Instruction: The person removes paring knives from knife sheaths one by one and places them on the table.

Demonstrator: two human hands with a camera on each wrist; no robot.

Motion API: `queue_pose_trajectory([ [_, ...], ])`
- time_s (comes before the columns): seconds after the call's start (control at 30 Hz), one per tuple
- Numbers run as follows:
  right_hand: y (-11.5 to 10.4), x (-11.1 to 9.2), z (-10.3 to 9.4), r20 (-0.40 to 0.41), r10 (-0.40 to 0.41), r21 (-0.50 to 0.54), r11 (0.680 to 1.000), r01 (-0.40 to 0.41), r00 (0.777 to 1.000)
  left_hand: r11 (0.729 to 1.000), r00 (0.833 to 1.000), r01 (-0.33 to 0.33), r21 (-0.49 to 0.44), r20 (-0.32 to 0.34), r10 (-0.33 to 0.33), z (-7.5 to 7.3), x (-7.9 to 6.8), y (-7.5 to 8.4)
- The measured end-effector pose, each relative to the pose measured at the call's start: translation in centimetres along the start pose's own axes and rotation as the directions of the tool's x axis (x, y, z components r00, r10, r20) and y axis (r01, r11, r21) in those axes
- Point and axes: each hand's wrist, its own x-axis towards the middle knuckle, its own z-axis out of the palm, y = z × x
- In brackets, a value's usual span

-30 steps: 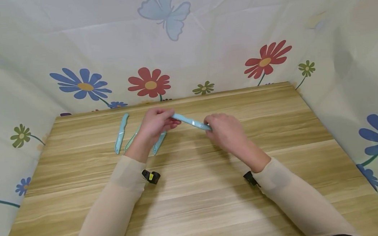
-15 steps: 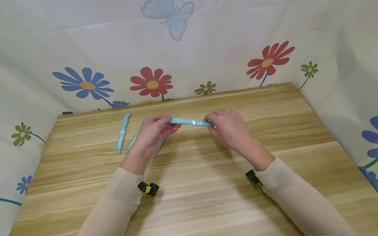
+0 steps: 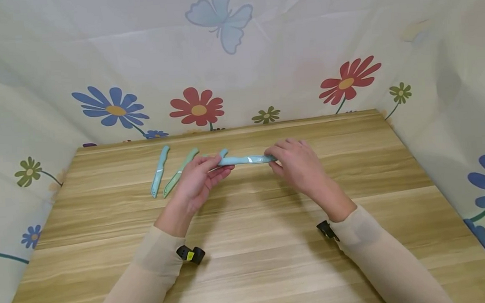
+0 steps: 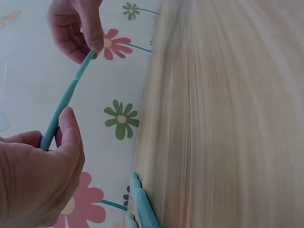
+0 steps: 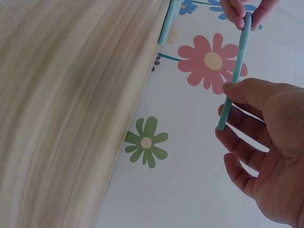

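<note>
A light-blue knife [image 3: 240, 160] with a covered blade is held up between both hands, lying nearly level in the head view. The left hand [image 3: 196, 180] pinches the handle end between thumb and fingers. At the other end, the right hand [image 3: 299, 169] grips the sheathed blade tip; in the right wrist view its thumb and fingers [image 5: 254, 128] close on the sheath [image 5: 228, 111]. On the table left of the hands lie a blue knife [image 3: 160, 170] and a green knife [image 3: 180, 172]. A further blue handle [image 3: 224, 152] shows behind the left hand, mostly hidden.
The wood-grain table [image 3: 249, 262] spreads around and below the hands. A white sheet [image 3: 288, 74] printed with flowers and a butterfly hangs behind and at both sides. Each sleeve carries a small black wrist camera [image 3: 191, 254].
The held knife has turned from slanting down to the right to nearly level, its handle end lowered. The left hand has moved down slightly, exposing more of the green knife. Both grips stay.
</note>
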Motion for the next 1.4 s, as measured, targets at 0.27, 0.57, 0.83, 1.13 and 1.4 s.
queue_pose_trajectory([
  [0.27, 0.4, -0.3, 0.1, -0.024, -0.019, 0.026, 0.999, 0.019, 1.000, 1.000, 1.000, -0.004, -0.015, 0.027, 0.004, -0.2, -0.1, -0.5],
  [0.57, 0.8, -0.6, 0.4, -0.045, -0.043, 0.044, 0.998, 0.045, 0.998, 0.999, 1.000, 0.016, -0.036, 0.015, -0.015, -0.2, -0.2, -1.0],
  [0.83, 1.0, -0.8, 0.5, -0.070, -0.088, 0.053, 0.994, 0.091, 0.994, 0.999, 1.000, 0.011, -0.049, 0.008, -0.011, -0.3, -0.2, -1.3],
  [1.13, 1.3, -0.7, 0.5, -0.098, -0.126, 0.042, 0.991, 0.130, 0.987, 0.999, 1.000, -0.004, -0.037, -0.007, 0.004, -0.2, -0.2, -1.1],
  [1.4, 1.4, -0.5, 0.5, -0.119, -0.133, 0.039, 0.990, 0.139, 0.984, 0.966, 0.987, -0.125, 0.228, -0.072, 0.144, -0.4, -0.1, -0.8],
])
